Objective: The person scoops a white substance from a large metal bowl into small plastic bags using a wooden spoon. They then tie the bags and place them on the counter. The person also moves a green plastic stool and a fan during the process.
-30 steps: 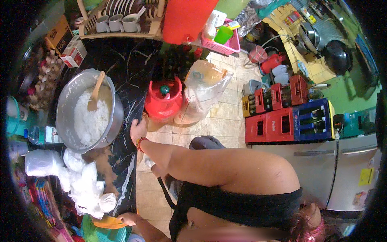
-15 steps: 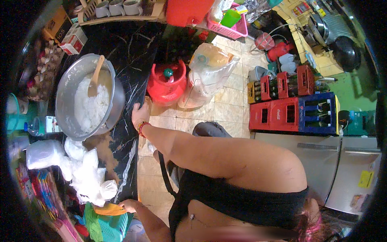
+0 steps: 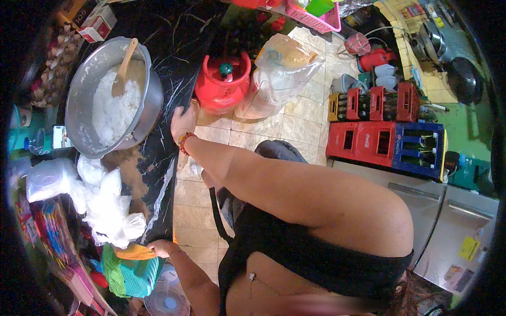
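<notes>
My right hand (image 3: 183, 125), with a red beaded bracelet at the wrist, grips the edge of a black marbled counter (image 3: 163, 68). Lower in the picture, my left hand (image 3: 162, 247) is at the counter's near corner, its curled fingers closed on what looks like an orange cloth (image 3: 136, 252). On the counter stands a large metal pot (image 3: 153, 100) of white rice-like grains (image 3: 113, 113). A wooden paddle (image 3: 125, 68) leans in it, its blade in the grains. White plastic bags (image 3: 108, 205) are bunched beside the pot. Neither hand touches the pot or the bags.
A red gas cylinder (image 3: 221, 87) and a large clear plastic sack (image 3: 282, 76) stand on the tiled floor. Bottle crates (image 3: 363, 142) are stacked over a grey fridge (image 3: 406, 197). A teal basket (image 3: 139, 276) and a fan (image 3: 166, 297) are below the counter's near corner.
The view has shifted, so the pot, bags and cylinder appear higher. Both hands keep their places at the counter edge. More of the fan shows below the corner.
</notes>
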`<state>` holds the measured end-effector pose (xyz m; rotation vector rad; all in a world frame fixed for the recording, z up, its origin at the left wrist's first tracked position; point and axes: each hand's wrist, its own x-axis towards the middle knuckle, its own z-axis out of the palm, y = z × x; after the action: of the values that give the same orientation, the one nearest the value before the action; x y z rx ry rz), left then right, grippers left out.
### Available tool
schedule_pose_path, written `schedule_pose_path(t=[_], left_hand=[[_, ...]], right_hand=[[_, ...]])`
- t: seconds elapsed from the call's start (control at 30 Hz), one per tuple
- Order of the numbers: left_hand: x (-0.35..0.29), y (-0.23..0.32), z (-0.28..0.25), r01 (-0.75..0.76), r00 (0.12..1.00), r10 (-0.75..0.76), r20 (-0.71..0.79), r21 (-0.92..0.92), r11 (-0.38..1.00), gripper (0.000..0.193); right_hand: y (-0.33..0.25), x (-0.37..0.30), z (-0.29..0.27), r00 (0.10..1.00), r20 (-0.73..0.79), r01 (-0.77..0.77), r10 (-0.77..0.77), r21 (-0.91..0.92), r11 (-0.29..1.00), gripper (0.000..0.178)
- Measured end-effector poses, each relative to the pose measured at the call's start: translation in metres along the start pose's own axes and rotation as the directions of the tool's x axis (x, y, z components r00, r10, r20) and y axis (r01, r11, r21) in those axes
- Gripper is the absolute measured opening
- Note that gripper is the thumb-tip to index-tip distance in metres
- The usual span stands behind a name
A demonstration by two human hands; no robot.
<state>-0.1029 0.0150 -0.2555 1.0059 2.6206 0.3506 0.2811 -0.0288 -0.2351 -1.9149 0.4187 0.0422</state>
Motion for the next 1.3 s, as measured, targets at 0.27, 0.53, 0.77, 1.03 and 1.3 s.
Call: schedule_pose_path(t=[0.27,0.53,0.77,1.03,1.3], left_hand=[[0.009,-0.008,0.005,-0.075,0.995,0.074,-0.06,-0.022,0.997,0.074],[0.004,0.0,0.002,-0.043,0.998,0.042,-0.036,-0.014,0.999,0.072],[-0.007,0.004,-0.005,-0.006,1.0,0.006,-0.013,0.021,1.0,0.071],[0.067,-0.039,0.027,-0.291,0.934,0.344,-0.097,0.351,0.89,0.05],[0.017,-0.023,0.027,-0.124,0.989,0.135,-0.059,0.169,0.978,0.058]], right_hand=[[0.0,0.002,0.0,0.999,0.037,-0.019,0.017,0.042,0.999,0.035],[-0.012,-0.002,-0.011,0.997,0.054,-0.063,0.061,0.034,0.997,0.036],[-0.006,-0.003,-0.011,0.998,0.056,-0.027,0.021,0.112,0.993,0.034],[0.002,-0.003,-0.004,1.0,0.007,0.01,-0.012,0.177,0.984,0.034],[-0.016,-0.003,-0.015,0.981,0.127,-0.141,0.147,-0.055,0.988,0.044]])
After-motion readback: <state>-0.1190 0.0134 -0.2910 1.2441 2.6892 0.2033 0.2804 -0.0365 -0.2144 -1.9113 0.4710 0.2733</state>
